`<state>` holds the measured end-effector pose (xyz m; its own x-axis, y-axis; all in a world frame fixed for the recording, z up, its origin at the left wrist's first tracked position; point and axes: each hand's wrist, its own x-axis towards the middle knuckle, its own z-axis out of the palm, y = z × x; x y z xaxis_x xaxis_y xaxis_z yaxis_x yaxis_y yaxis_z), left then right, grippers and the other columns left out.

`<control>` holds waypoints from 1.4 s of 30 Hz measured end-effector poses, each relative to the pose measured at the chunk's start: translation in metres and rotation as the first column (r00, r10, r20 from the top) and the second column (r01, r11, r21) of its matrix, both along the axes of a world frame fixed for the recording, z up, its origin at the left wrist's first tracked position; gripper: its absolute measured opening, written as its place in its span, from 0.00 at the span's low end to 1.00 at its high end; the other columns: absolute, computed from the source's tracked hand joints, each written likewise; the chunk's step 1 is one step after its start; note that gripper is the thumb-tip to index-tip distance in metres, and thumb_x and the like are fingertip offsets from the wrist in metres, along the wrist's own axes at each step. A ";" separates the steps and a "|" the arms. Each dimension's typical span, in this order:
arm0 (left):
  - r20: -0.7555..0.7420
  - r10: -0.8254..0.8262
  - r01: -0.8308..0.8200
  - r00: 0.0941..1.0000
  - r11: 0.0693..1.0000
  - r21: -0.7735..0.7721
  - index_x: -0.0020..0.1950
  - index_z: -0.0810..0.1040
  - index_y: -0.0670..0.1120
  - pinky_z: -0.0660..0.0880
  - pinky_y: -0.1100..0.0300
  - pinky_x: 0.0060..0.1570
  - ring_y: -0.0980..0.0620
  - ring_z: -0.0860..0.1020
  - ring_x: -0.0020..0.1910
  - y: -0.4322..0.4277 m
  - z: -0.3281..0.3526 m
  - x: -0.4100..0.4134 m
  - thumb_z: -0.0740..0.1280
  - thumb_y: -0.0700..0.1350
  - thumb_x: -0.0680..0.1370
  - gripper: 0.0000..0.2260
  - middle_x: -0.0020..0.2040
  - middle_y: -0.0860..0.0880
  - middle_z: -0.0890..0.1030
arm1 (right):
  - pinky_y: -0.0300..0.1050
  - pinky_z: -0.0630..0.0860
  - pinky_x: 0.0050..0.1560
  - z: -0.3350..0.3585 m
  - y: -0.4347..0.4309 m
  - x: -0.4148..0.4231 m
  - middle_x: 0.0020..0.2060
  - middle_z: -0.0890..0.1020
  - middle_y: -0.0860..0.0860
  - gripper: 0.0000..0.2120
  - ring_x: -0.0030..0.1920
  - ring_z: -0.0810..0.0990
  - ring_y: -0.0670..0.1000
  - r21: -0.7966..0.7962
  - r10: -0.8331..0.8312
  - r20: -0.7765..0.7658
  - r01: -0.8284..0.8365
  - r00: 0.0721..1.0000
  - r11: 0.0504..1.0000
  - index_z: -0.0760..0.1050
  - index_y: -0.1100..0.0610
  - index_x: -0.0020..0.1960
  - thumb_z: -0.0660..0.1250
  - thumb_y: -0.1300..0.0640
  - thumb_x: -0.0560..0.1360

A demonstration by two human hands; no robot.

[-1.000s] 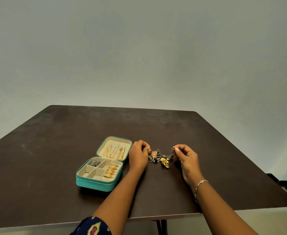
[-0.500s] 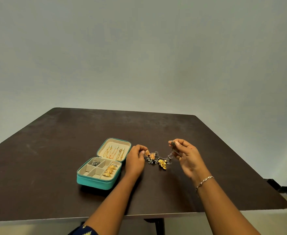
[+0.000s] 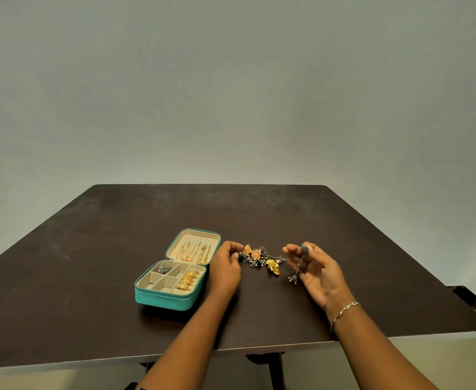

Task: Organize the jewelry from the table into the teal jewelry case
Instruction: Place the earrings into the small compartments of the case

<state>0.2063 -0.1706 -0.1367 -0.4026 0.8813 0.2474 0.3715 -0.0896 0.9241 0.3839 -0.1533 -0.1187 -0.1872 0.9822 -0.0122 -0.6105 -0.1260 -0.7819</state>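
The teal jewelry case (image 3: 163,300) lies open on the dark table (image 3: 90,235), with gold chains in its lid, gold rings in the right slot and a dark piece in one compartment. To its right lies a small pile of jewelry (image 3: 259,258), orange, gold and dark silver. My left hand (image 3: 225,268) rests between the case and the pile, fingertips touching the pile's left end. My right hand (image 3: 320,270) pinches a dark silver dangling earring (image 3: 298,266) by its top stud, lifted just right of the pile.
The table's front edge (image 3: 259,347) runs close below my forearms. A silver bracelet (image 3: 343,312) sits on my right wrist. A plain grey wall stands behind the table.
My right hand has pulled the silver earring free of the pile and lifted it slightly rightward. My left hand stayed against the pile's left end. The view has tilted a little.
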 end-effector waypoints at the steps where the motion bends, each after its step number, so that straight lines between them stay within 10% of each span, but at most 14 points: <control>1: -0.012 0.005 -0.005 1.000 1.000 -0.003 0.51 0.76 0.43 0.67 0.65 0.46 0.56 0.74 0.47 0.001 0.000 0.000 0.58 0.33 0.78 0.10 0.48 0.50 0.78 | 0.45 0.78 0.49 -0.003 0.001 0.001 0.37 0.85 0.55 0.10 0.43 0.84 0.52 -0.001 -0.012 -0.018 0.011 1.000 1.000 0.70 0.56 0.41 0.52 0.64 0.77; 15: -0.229 0.097 -0.110 0.969 0.993 -0.047 0.34 0.75 0.46 0.60 0.69 0.40 0.54 0.70 0.44 0.011 -0.002 0.005 0.59 0.27 0.71 0.15 0.44 0.49 0.72 | 0.42 0.80 0.44 -0.009 0.004 -0.001 0.32 0.83 0.56 0.12 0.40 0.84 0.53 0.036 -0.036 0.015 0.035 0.999 0.999 0.70 0.59 0.40 0.51 0.66 0.77; 28: -0.340 0.146 -0.204 0.929 0.969 -0.141 0.69 0.68 0.43 0.67 0.57 0.59 0.46 0.70 0.61 0.030 -0.003 0.007 0.63 0.36 0.76 0.20 0.61 0.44 0.72 | 0.43 0.79 0.44 -0.007 0.001 -0.002 0.31 0.83 0.55 0.12 0.40 0.84 0.52 0.039 -0.045 0.043 0.043 0.998 0.998 0.69 0.58 0.41 0.49 0.66 0.78; 42: -0.297 0.184 -0.229 0.937 0.965 -0.125 0.46 0.78 0.43 0.66 0.61 0.42 0.49 0.74 0.48 0.049 0.000 0.005 0.64 0.37 0.76 0.04 0.51 0.45 0.75 | 0.41 0.80 0.40 -0.007 0.002 -0.004 0.31 0.83 0.55 0.12 0.39 0.84 0.52 0.067 -0.050 0.071 0.046 0.996 0.997 0.70 0.59 0.41 0.51 0.66 0.77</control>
